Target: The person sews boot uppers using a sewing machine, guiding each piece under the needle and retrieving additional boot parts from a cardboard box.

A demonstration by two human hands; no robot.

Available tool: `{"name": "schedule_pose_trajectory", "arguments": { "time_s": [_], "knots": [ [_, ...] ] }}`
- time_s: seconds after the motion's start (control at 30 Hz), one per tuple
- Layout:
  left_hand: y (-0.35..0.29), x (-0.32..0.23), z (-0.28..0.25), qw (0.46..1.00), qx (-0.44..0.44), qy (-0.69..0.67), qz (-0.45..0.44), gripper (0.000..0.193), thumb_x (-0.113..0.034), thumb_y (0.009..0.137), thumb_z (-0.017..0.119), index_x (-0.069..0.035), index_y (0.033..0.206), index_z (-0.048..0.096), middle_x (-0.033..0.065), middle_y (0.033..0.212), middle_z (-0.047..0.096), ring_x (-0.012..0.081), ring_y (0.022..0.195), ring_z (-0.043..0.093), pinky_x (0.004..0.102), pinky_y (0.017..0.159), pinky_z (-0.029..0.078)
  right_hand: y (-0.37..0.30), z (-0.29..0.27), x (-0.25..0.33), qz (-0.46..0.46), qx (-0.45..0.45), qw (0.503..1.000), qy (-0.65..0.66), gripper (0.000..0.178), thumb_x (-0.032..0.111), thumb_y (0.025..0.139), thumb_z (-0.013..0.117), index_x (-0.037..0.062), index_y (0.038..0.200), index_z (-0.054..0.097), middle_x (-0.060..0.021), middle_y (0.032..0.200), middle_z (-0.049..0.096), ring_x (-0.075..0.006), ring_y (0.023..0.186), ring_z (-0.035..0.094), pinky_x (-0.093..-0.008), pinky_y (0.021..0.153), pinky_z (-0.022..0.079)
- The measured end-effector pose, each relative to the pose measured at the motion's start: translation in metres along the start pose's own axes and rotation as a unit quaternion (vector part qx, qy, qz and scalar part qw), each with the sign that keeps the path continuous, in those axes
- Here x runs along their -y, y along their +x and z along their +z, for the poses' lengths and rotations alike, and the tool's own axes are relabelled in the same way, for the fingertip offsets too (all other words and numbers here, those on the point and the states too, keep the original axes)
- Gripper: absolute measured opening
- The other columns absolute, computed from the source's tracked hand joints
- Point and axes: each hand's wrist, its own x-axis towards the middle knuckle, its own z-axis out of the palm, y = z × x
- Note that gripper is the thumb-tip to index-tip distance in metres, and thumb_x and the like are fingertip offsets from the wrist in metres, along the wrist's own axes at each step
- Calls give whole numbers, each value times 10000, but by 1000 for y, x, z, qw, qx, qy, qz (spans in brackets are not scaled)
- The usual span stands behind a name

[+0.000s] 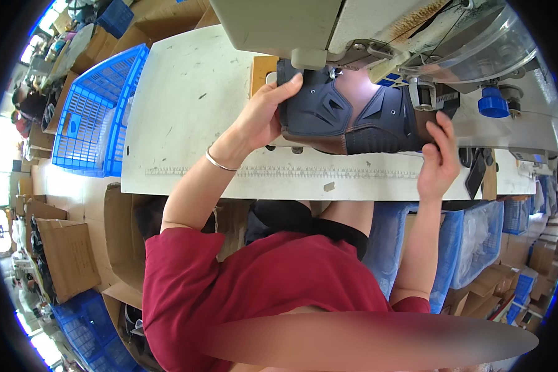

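Observation:
A dark blue and brown piece that looks like a shoe upper [316,108] lies under the machine head, with moulded panels, small metal eyelets and a black padded edge. My left hand [263,115] grips its left end, thumb on top and the other fingers mostly hidden beneath. At the right end, my right hand [439,158] holds the brown edge with curled fingers, the thumb near the lower rim. The sewing-type machine [285,28] covers the upper's far side, and a bright light falls on its middle.
A white worktable [186,118] carries a printed ruler strip [279,172] along its near side. Blue plastic crates [84,133] stand at the left, more blue bins [477,242] at the lower right. Cardboard boxes [68,251] surround the seat. A clear bowl [496,49] hangs off the machine.

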Motion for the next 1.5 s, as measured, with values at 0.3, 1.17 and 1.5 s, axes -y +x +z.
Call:
{"name": "schedule_pose_trajectory", "arguments": {
  "time_s": [0.3,1.17,1.5],
  "knots": [
    [4,7,-5,998,49,8,24,256,-173,911,610,11,1087,583,88,1019,660,159,888,660,329,808,564,28,-11,9,-44,49,998,-14,291,126,871,618,-1,1130,646,-115,1268,571,-225,1196,513,-287,960,404],
    [0,32,17,993,-39,-53,101,232,-150,886,643,-28,1074,581,49,990,642,146,871,647,314,769,561,46,-9,-40,76,16,996,40,232,58,910,573,-47,1110,628,-118,1173,616,-174,1113,541,-293,995,370],
    [-47,19,-8,970,-38,240,17,368,-273,969,510,30,790,619,86,619,635,149,489,593,210,466,450,86,46,-133,199,-117,945,233,230,169,939,533,-20,1034,621,-98,1083,625,-151,971,568,-293,859,433]
  ]
}}
